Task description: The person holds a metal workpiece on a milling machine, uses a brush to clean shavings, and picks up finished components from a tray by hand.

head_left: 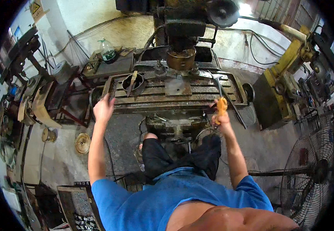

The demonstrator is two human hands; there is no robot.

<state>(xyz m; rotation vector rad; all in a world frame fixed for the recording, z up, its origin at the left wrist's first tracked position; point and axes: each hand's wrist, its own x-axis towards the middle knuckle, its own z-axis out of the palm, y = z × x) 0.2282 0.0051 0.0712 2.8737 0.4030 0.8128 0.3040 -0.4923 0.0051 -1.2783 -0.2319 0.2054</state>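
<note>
Between the two hands lies one slotted machine table (198, 94), with one flat metal plate (177, 87) under the single spindle (181, 57). My left hand (104, 108) rests open-fingered on the table's near edge; my right hand (221, 117) grips one orange-handled tool (221, 104). Beyond the left hand sits one round dish (133, 84). Risk, as I judge it: the tool slipping, since the plate looks unclamped.

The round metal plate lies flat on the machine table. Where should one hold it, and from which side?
Take the round plate by its rim, a grip across two opposite edges, coming from the front. It lies flat and thin, so only the edge offers hold. The machine head hangs close above and behind it, which probably blocks a reach from there.
</note>
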